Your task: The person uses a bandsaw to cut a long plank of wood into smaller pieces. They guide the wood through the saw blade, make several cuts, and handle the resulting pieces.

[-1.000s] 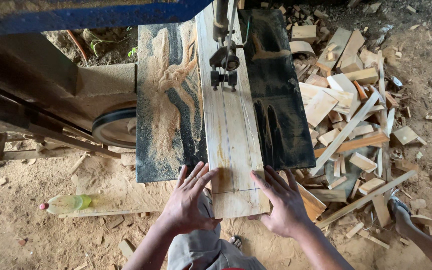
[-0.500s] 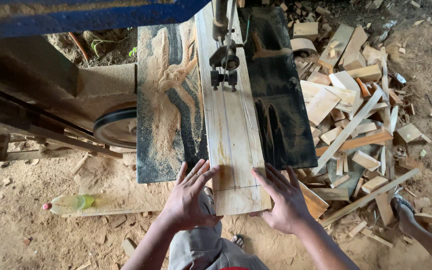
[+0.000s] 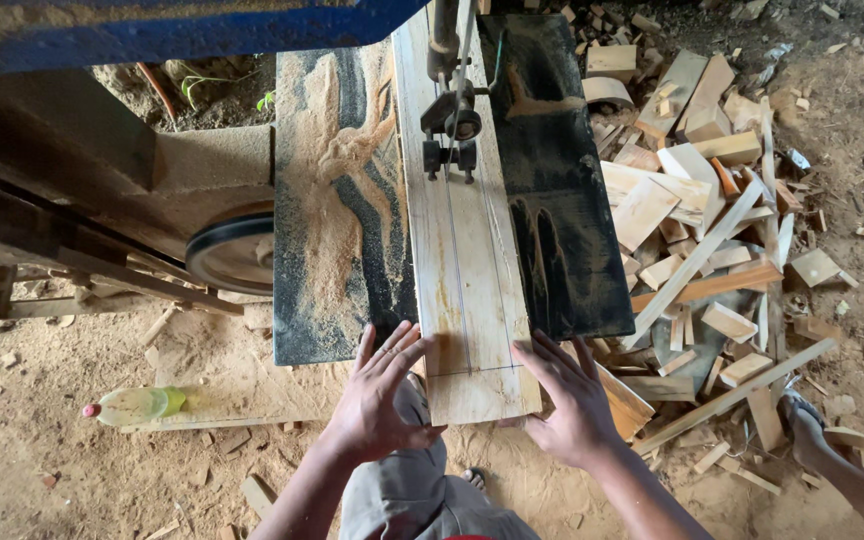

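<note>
The stiff, fairly heavy plank (image 3: 467,290) is steadied on the tabletop (image 3: 342,200) by the left hand (image 3: 377,400) and right hand (image 3: 572,400), open-palmed, flat against its near-end edges.

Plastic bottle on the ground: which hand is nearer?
Left. The left hand rests on the board's near-left edge, on the plastic bottle's side; the right hand is at the board's right edge, farther away.

Sawdusty saw table (image 3: 562,230), plank (image 3: 462,290) atop
</note>
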